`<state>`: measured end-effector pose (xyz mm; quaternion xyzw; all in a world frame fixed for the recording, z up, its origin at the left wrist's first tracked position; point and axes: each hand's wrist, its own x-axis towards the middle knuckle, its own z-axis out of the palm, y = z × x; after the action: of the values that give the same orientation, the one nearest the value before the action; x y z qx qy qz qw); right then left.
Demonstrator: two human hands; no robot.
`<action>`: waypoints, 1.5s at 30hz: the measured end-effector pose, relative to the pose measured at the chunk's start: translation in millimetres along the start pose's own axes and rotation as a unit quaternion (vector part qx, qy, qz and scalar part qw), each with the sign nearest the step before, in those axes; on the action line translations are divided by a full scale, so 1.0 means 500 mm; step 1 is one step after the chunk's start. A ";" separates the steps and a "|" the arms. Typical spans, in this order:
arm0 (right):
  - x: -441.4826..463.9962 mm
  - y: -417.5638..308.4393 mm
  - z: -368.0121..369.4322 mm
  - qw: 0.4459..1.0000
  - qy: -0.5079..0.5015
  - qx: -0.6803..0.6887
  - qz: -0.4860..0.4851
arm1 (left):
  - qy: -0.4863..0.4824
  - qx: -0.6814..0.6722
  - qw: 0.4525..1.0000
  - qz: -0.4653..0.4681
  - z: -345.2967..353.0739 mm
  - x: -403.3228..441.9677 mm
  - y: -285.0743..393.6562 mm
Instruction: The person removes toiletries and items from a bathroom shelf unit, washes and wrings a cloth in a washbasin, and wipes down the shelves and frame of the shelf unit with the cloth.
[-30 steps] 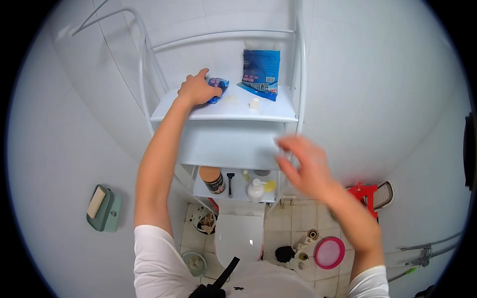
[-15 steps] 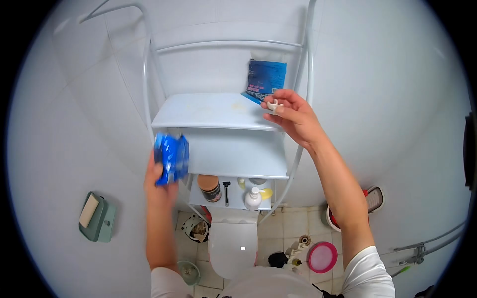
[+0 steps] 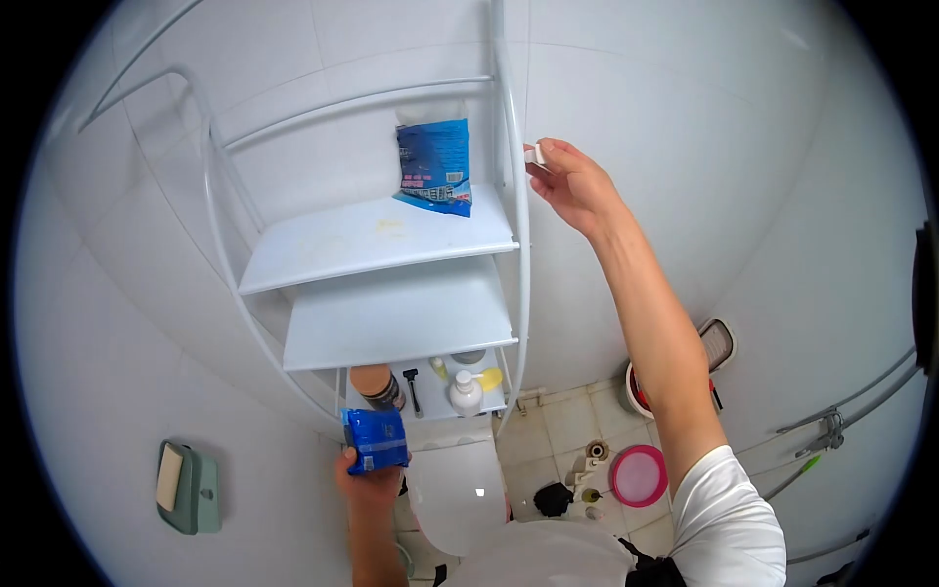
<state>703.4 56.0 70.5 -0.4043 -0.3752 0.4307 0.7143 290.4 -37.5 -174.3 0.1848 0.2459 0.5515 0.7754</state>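
My left hand (image 3: pixel 364 481) is closed around a shiny blue plastic packet (image 3: pixel 376 442), low in front of the bottom shelf. Up at the right, my right hand (image 3: pixel 575 188) pinches a small white curved plastic piece (image 3: pixel 534 155), like a clip, just right of the rack's upright tube. Part of that piece is hidden by the fingers. On the top shelf (image 3: pixel 333 235) a larger blue bag (image 3: pixel 433 164) leans upright against the back wall, left of my right hand.
A white metal rack (image 3: pixel 511 117) stands over a closed toilet (image 3: pixel 458 494). Its lowest shelf carries a brown-lidded jar (image 3: pixel 378 386), a razor (image 3: pixel 413 391) and a white pump bottle (image 3: pixel 466 392). A pink basin (image 3: pixel 638 476) is on the floor; a green soap holder (image 3: pixel 201 494) hangs on the left wall.
My view has turned, so the rack sits further left. My right hand has moved from in front of the top shelf to beyond the right upright. The left hand with the packet has dropped lower.
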 end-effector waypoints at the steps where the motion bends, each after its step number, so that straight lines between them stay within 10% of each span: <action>1: 0.001 -0.001 -0.004 1.000 -0.011 0.027 0.004 | -0.005 -0.005 1.000 -0.007 0.002 -0.001 -0.010; 18: -0.006 0.026 0.046 0.997 0.016 -0.023 -0.066 | 0.003 -0.006 0.998 -0.058 -0.050 -0.023 -0.063; 24: -0.049 -0.016 0.112 0.867 0.081 -0.254 -0.420 | 0.004 -0.020 0.998 -0.062 -0.047 -0.043 -0.070; 27: -0.059 0.064 0.252 0.862 -0.024 -0.428 -0.270 | 0.028 -0.029 0.996 -0.086 -0.063 -0.059 -0.083; 34: 0.172 0.186 0.255 0.852 0.280 -0.429 -0.107 | 0.026 -0.042 0.994 -0.093 -0.091 -0.122 -0.111; 45: -0.169 0.032 0.198 0.961 -0.002 -0.177 -0.212 | 0.037 -0.061 0.995 -0.075 -0.096 -0.179 -0.133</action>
<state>581.4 8.6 79.1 -0.4346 -0.5238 0.1964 0.7058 288.9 -142.8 -234.3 0.0979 0.2538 0.5117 0.8149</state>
